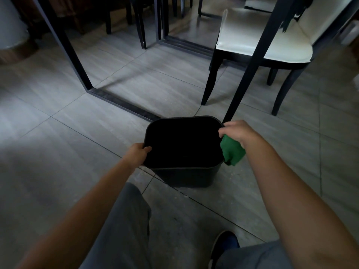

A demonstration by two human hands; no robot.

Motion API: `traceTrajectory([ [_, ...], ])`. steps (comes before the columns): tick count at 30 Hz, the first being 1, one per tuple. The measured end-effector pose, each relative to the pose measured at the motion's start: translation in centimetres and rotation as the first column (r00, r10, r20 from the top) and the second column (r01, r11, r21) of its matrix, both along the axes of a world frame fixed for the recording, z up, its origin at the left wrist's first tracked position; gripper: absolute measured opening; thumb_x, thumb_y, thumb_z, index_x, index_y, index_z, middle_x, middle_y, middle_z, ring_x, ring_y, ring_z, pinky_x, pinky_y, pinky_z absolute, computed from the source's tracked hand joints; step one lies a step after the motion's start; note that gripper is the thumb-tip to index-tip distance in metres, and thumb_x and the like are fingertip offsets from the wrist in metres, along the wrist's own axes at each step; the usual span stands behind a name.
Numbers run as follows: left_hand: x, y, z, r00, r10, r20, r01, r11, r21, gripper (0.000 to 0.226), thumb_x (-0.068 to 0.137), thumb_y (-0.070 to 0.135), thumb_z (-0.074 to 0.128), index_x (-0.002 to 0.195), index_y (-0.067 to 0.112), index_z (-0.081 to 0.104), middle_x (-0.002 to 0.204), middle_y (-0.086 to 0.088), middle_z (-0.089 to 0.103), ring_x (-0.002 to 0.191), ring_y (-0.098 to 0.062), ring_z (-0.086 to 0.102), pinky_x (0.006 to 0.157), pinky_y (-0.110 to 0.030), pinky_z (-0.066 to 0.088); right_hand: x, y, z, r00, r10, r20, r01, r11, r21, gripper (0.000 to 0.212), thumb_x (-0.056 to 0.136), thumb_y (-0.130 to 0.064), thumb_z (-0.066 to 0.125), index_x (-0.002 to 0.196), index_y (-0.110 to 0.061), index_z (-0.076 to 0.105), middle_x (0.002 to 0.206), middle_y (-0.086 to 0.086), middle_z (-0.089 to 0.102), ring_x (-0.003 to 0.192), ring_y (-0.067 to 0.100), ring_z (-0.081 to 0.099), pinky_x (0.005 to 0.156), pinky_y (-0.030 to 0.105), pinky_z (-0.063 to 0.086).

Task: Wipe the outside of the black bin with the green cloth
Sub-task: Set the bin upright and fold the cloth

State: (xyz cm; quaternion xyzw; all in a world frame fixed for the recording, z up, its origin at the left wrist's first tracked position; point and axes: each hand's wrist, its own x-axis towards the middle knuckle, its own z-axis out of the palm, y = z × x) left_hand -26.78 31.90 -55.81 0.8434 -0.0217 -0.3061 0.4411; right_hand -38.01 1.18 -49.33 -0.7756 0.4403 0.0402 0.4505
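Note:
The black bin (186,176) stands upright on the tiled floor in front of me, its dark inside open to view. My left hand (137,153) grips the bin's left rim, thumb over the edge. My right hand (236,133) is at the right rim and grips the green cloth (232,150). The bunched cloth hangs down from that hand against the outside of the bin's right wall.
A black table frame's floor bar (124,102) and sloping leg (250,63) stand just beyond the bin. A white-cushioned chair (266,35) with black legs is at the upper right. My knees and a dark shoe (224,245) are below. Open tiled floor lies to the left.

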Motion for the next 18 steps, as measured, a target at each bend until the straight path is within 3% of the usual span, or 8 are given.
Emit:
traceTrajectory([
  [3, 0.0, -0.6, 0.1, 0.994, -0.044, 0.104, 0.039, 0.998, 0.054, 0.035, 0.109, 0.022, 0.045, 0.126, 0.000, 0.066, 0.108, -0.014, 0.070, 0.097, -0.029, 0.067, 0.087, -0.033, 0.049, -0.6, -0.2, -1.5, 0.998, -0.039, 0.043, 0.037, 0.998, 0.050, 0.063, 0.068, -0.015, 0.079, 0.130, -0.023, 0.071, 0.125, 0.007, 0.070, 0.109, 0.025, 0.068, 0.101, 0.039, 0.057],
  [7, 0.3, -1.0, -0.1, 0.984, -0.066, 0.167, 0.057, 0.997, 0.056, 0.036, 0.110, 0.023, 0.043, 0.125, 0.001, 0.066, 0.115, -0.019, 0.071, 0.105, -0.033, 0.068, 0.089, -0.036, 0.051, -0.6, -0.5, -2.5, 0.998, -0.050, 0.049, 0.049, 0.999, 0.023, 0.062, 0.072, -0.016, 0.079, 0.132, -0.026, 0.069, 0.132, 0.008, 0.068, 0.111, 0.026, 0.067, 0.101, 0.039, 0.057],
  [10, 0.2, -1.3, -0.8, 0.986, -0.055, 0.159, 0.046, 0.997, 0.059, 0.035, 0.110, 0.023, 0.043, 0.122, 0.000, 0.067, 0.111, -0.019, 0.071, 0.104, -0.035, 0.068, 0.090, -0.037, 0.053, -0.5, -0.7, -2.9, 0.998, -0.045, 0.044, 0.045, 0.999, 0.006, 0.060, 0.074, -0.016, 0.079, 0.133, -0.027, 0.069, 0.135, 0.007, 0.065, 0.113, 0.026, 0.065, 0.097, 0.034, 0.056],
  [13, -0.6, -1.6, -1.5, 0.986, -0.052, 0.156, 0.042, 0.997, 0.063, 0.038, 0.110, 0.029, 0.043, 0.118, 0.002, 0.068, 0.101, -0.014, 0.070, 0.093, -0.029, 0.068, 0.080, -0.035, 0.051, -1.2, -0.6, -3.9, 0.999, -0.007, -0.037, 0.006, 1.000, -0.022, 0.062, 0.076, -0.018, 0.078, 0.137, -0.027, 0.065, 0.138, 0.005, 0.063, 0.112, 0.025, 0.063, 0.088, 0.030, 0.051],
  [16, -1.0, -1.6, -1.8, 0.984, -0.054, 0.169, 0.044, 0.997, 0.065, 0.047, 0.110, 0.040, 0.039, 0.113, 0.004, 0.070, 0.100, -0.014, 0.072, 0.095, -0.029, 0.069, 0.082, -0.036, 0.054, -1.7, -0.7, -4.9, 0.998, 0.003, -0.067, -0.006, 0.999, -0.045, 0.063, 0.078, -0.021, 0.078, 0.139, -0.026, 0.063, 0.143, 0.007, 0.060, 0.122, 0.028, 0.061, 0.094, 0.031, 0.049],
  [18, -0.9, -1.4, -1.6, 0.987, -0.056, 0.154, 0.051, 0.998, 0.039, 0.048, 0.110, 0.041, 0.039, 0.116, 0.004, 0.069, 0.102, -0.013, 0.071, 0.098, -0.028, 0.069, 0.084, -0.034, 0.053, -1.7, -0.7, -5.1, 0.997, 0.010, -0.071, -0.014, 0.998, -0.063, 0.060, 0.078, -0.022, 0.079, 0.136, -0.026, 0.065, 0.141, 0.007, 0.062, 0.118, 0.027, 0.062, 0.092, 0.031, 0.049],
])
